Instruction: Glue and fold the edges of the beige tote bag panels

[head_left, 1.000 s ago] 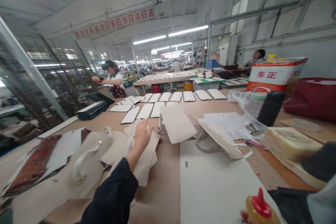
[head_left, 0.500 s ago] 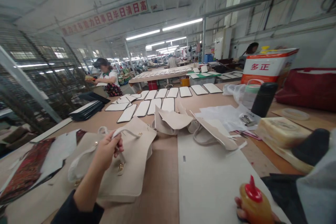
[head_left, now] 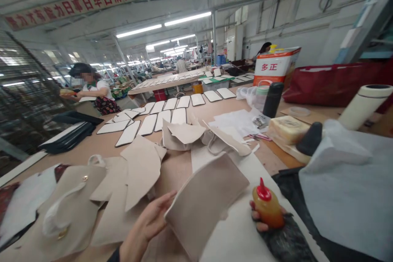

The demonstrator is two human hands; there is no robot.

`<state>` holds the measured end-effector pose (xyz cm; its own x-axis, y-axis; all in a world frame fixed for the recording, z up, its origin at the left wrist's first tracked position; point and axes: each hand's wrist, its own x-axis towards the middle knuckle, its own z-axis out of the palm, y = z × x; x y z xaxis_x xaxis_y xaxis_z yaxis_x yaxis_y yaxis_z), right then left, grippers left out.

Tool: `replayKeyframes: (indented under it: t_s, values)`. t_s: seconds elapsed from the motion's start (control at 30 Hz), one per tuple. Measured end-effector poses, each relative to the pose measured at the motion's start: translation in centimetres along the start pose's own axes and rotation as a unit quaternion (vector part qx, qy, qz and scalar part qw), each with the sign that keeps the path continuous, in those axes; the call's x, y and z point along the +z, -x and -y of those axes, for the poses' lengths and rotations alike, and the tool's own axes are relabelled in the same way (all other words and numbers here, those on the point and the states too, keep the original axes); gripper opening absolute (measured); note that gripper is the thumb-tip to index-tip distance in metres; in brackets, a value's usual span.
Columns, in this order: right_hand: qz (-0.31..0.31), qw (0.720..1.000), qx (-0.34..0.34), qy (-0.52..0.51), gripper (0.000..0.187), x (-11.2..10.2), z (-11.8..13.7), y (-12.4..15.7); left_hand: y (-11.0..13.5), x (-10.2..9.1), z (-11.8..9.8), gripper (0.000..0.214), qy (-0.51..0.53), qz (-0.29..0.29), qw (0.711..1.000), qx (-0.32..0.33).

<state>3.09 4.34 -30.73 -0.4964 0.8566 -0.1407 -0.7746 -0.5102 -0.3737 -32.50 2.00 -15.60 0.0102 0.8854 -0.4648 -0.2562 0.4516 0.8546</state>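
Note:
My left hand (head_left: 146, 226) is near the bottom centre, fingers gripping the lower left edge of a beige bag panel (head_left: 205, 200) that is lifted and tilted over the white sheet (head_left: 242, 233). My right hand (head_left: 260, 219) is closed round a small amber glue bottle with a red nozzle cap (head_left: 267, 208), held upright just right of the panel. More beige bag pieces (head_left: 141, 168) and a beige bag with a handle (head_left: 67, 208) lie on the table to the left.
Rows of white-faced panels (head_left: 159, 118) cover the far table. A black flask (head_left: 272, 99), a red and white tin (head_left: 274, 66), a red bag (head_left: 331, 84), a white cup (head_left: 362, 106) and grey cloth (head_left: 346, 180) stand right. A person (head_left: 92, 92) works at far left.
My left hand let go of the bag handle on the left and now holds a beige panel raised in front of me. The glue bottle came up and left; the view swung right.

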Motion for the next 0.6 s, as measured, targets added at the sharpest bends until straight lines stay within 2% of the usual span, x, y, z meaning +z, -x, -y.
replayKeyframes:
  t_s: [0.07,0.1,0.17,0.23,0.3,0.37,0.4,0.47,0.57,0.6]
  values:
    - [-0.005,1.000,-0.004,-0.018,0.044,0.1,-0.1,0.0,-0.1,0.0,0.6,0.057,0.029,0.028,0.999,-0.032]
    - [-0.005,1.000,-0.005,-0.025,0.045,0.1,-0.1,0.0,0.0,0.0,1.0,0.065,0.035,0.028,0.999,-0.021]
    - [-0.004,0.999,-0.006,-0.035,0.047,0.0,-0.1,0.0,0.3,0.2,2.4,0.079,-0.006,0.010,0.999,0.051]
    - [-0.004,0.999,-0.006,-0.043,0.047,-0.1,-0.1,0.0,0.4,1.1,4.4,0.088,-0.096,0.008,0.985,0.142]
    - [-0.006,0.999,-0.004,-0.053,0.047,-0.1,-0.2,0.1,0.1,2.6,6.0,0.078,-0.185,0.004,0.963,0.193]
    - [-0.012,0.998,-0.013,-0.065,0.047,0.2,-0.5,0.3,-0.7,4.1,6.3,0.054,-0.250,-0.028,0.943,0.219]
    - [-0.017,0.997,-0.026,-0.073,0.047,0.5,-0.6,0.5,-1.1,4.6,5.7,0.045,-0.274,-0.053,0.931,0.235]
    - [-0.034,0.994,-0.053,-0.088,0.045,1.2,-0.7,0.9,-1.5,4.7,2.9,0.040,-0.312,-0.096,0.900,0.289]
    - [-0.059,0.990,-0.076,-0.102,0.040,2.6,-0.8,1.5,-0.2,3.4,-4.3,0.038,-0.361,-0.148,0.844,0.368]
    - [-0.065,0.989,-0.081,-0.104,0.039,3.0,-0.7,1.7,0.6,2.9,-7.0,0.038,-0.374,-0.184,0.819,0.395]
